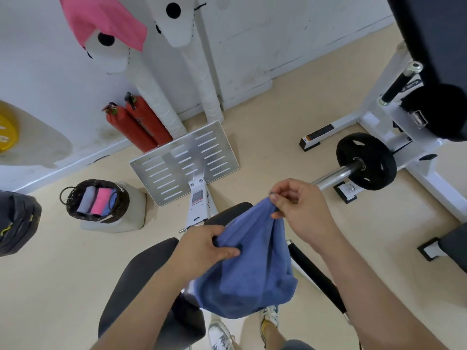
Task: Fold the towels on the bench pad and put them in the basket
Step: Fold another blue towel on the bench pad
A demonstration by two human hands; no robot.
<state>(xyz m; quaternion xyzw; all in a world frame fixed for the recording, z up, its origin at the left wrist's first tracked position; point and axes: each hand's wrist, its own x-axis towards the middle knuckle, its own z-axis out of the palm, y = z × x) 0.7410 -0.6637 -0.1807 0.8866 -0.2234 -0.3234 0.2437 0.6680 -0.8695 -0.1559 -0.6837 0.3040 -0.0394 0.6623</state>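
Both hands are on the blue towel (249, 274) right now, so here's a quick tour from the left. Far left on the floor there's the basket (118, 213), sitting on a whitish block (134, 218), with three folded towels already standing in it side by side: a grey one (85, 202), a pink one (99, 201) and a blue one (113, 199). So I'd say a good part of the job is done. Next over, near me, is the dark bench pad (141, 271), where the folding is meant to happen. Above its right edge my left hand (212, 245) has its fingers curled round a bunched bit of the towel's left edge, thumb on top. That's the anchor grip, mostly there to stop the cloth slumping. The towel itself is up in the air, not on the pad. It hangs in a loose pouch between my hands and droops toward my shoes, still unfolded. Further right and a bit farther away, my right hand (300, 210) pinches one corner between thumb and forefinger and holds it higher, other fingers loosely curled. My guess is I'm hunting for the corners so I can spread it flat on the pad. A barbell (366, 161) sits off to the far right, well out of the way.
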